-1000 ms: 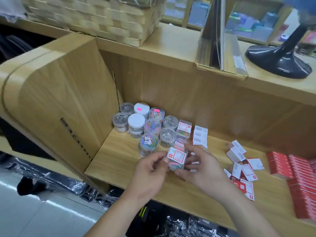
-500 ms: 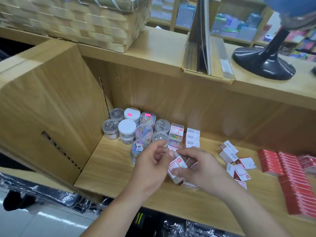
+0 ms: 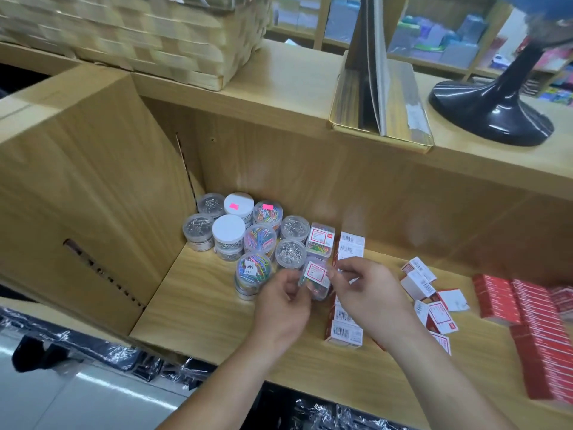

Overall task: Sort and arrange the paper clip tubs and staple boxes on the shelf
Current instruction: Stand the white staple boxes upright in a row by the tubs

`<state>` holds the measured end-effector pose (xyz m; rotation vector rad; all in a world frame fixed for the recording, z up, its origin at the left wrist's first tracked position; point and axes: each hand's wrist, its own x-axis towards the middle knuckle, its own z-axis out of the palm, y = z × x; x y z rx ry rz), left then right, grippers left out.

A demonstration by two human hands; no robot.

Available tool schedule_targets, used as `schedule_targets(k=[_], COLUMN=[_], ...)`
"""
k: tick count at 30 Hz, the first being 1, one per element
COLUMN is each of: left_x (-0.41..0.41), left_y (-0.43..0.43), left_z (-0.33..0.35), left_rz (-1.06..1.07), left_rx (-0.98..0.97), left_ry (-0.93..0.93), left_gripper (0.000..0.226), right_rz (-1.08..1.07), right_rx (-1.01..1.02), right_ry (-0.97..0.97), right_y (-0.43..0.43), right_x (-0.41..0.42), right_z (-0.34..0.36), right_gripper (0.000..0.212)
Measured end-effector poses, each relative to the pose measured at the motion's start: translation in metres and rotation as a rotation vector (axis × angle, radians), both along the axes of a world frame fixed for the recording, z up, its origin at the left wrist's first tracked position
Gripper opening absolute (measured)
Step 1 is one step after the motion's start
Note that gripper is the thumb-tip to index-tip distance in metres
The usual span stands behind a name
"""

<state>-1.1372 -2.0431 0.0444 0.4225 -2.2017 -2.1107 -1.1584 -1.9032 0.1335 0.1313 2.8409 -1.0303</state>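
Several round paper clip tubs (image 3: pixel 260 240) cluster at the back left of the wooden shelf (image 3: pixel 198 302). A clear square clip box (image 3: pixel 315 274) with a red and white label sits just in front of another like it (image 3: pixel 321 238). My left hand (image 3: pixel 283 305) and my right hand (image 3: pixel 369 293) pinch this front box from either side, low over the shelf. A row of white staple boxes (image 3: pixel 345 332) with barcodes runs under my right hand. Loose red and white staple boxes (image 3: pixel 434 305) lie scattered to the right.
Stacks of red staple boxes (image 3: pixel 533 324) fill the shelf's right end. A wooden side panel (image 3: pixel 83 193) walls the left. On the counter above stand a woven basket (image 3: pixel 148 35), a clear display stand (image 3: pixel 381 97) and a black fan base (image 3: pixel 493 110).
Both hands have carried the clear labelled box back and down, from in front of the tubs to a spot right behind the colourful tub and the other square box.
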Motion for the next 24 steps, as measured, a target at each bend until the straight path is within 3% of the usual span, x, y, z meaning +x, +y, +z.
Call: schedule_targets(k=[4, 11, 15, 19, 24], left_x=[-0.003, 0.0, 0.005, 0.01, 0.007], left_y=[-0.004, -0.005, -0.003, -0.004, -0.003], left_z=[-0.012, -0.02, -0.024, -0.025, -0.025], left_rz=[-0.026, 0.014, -0.004, -0.076, -0.016], left_rx=[-0.23, -0.527, -0.526, -0.576, -0.663], left_ry=[0.087, 0.229, 0.251, 0.285, 0.282], left_gripper=[0.002, 0.022, 0.013, 0.029, 0.016], right_rz=[0.051, 0.084, 0.34, 0.546, 0.6], right_rx=[0.066, 0.111, 0.309, 0.475, 0.467], right_ry=[0.063, 0.192, 0.353, 0.196, 0.16], right_y=[0.012, 0.032, 0.028, 0.021, 0.02], right_x=[0.007, 0.009, -0.01, -0.035, -0.038], right_z=[0.002, -0.014, -0.022, -0.027, -0.034], right_gripper=[0.013, 0.015, 0.018, 0.036, 0.038])
